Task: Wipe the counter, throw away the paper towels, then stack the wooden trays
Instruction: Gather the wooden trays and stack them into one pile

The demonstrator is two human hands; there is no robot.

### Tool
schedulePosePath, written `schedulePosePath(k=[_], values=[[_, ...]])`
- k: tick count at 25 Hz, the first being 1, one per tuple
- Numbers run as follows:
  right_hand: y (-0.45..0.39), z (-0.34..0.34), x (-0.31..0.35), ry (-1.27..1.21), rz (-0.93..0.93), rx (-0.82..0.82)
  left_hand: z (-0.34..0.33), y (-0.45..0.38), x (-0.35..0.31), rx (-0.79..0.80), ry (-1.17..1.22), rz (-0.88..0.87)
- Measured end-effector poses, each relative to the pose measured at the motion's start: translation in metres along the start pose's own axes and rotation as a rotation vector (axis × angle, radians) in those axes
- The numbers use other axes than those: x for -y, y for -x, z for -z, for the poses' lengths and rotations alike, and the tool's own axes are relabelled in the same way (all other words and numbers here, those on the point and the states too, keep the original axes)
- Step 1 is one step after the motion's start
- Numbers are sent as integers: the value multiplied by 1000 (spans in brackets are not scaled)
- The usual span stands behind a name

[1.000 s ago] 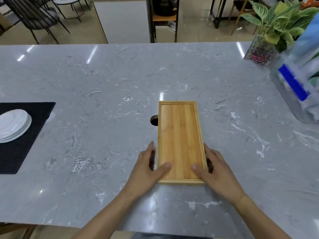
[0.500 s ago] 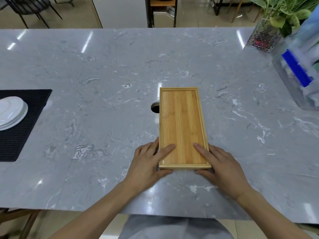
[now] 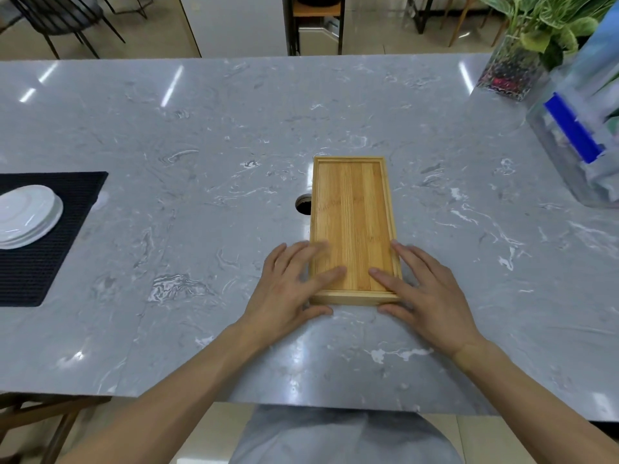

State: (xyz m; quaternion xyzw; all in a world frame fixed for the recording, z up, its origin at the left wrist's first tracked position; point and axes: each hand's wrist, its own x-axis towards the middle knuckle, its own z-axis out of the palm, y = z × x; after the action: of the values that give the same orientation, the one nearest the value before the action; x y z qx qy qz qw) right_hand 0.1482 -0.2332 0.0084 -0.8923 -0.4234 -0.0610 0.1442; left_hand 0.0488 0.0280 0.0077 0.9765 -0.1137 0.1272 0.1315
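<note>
A: Head view: rectangular bamboo wooden tray (image 3: 353, 226) flat on grey marbled stone counter (image 3: 201, 135), long axis running 12 to 6, near end close to counter's near edge. Looks like one tray from above; cannot tell if more sit stacked beneath.

B: Hands?

A: Left hand (image 3: 288, 289) at tray's 7 o'clock corner, fingers spread, fingertips lying over the rim onto the tray floor, thumb curled round the near end. Right hand (image 3: 432, 296) mirrored at 5 o'clock, fingers spread, index on the tray floor, thumb at the near end. Flat contact, nothing pinched, nothing lifted.

B: Reason for that hold?

A: Probably squaring: both palms bracketing the long sides, thumbs butting the short end. Good for nudging edges flush, not for carrying.

B: Rest of counter?

A: Small round hole (image 3: 303, 204) at tray's 9 o'clock, partly covered by the tray edge. Black ribbed mat (image 3: 50, 249) far out at 9 with stacked white plates (image 3: 26, 216) on it. Clear plastic container with blue strip (image 3: 579, 145) at 2, leafy plant in glass vase (image 3: 516, 68) beyond at 1. No paper towels visible.

B: Stage?

A: Judging wipe and disposal done, stacking at its final alignment.
</note>
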Motion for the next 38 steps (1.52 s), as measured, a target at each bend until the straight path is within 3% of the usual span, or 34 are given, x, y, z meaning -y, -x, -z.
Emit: schedulePosePath(k=[3, 16, 18, 20, 23, 25, 28, 31, 38], values=[[1, -1, -2, 14, 85, -67, 0, -5, 4, -90, 36, -150], [3, -3, 3, -42, 70, -66, -6, -3, 1, -115, 30, -148], [2, 1, 6, -214, -92, 7, -2, -2, 0, -108, 108, -53], [-7, 5, 5, -399, -344, 41, 5, -7, 1, -143, 281, 199], [-34, 11, -6, -416, -529, 108, 10, -30, 10, -92, 481, 608], [-55, 15, -12, -429, -593, 225, 9, -49, 19, 31, 460, 760], [-76, 15, -18, -482, -629, 352, 6, -68, 27, 226, 348, 820], [-87, 12, -20, -508, -657, 376, 6, -79, 30, 317, 369, 836], [-90, 10, -14, -1059, -813, 269, 8, -90, 21, 290, 587, 996]])
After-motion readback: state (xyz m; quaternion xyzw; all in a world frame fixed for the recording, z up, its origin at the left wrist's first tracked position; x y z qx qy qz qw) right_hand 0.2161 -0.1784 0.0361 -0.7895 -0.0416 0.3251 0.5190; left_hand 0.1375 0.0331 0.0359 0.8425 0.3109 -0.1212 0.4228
